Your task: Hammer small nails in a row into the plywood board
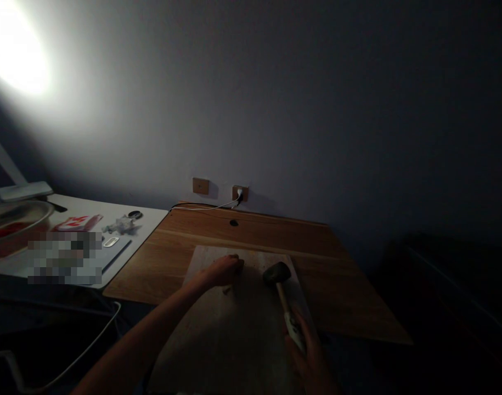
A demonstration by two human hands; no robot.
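Note:
A pale flat board (218, 323) lies on the wooden table (349, 285) in front of me. My left hand (225, 270) rests on the far part of the board with its fingers curled closed; what it holds is too dark to make out. My right hand (306, 351) grips the wooden handle of a black-headed mallet (277, 272). The mallet's head sits on or just above the board, a short way right of my left hand.
A white side table (144, 219) at the left carries a bowl (12, 219), red packaging (78, 222) and small items. Two wall sockets (240, 192) with a white cable sit behind the wooden table. A bright lamp glare (12, 49) fills the upper left; the right side is dark.

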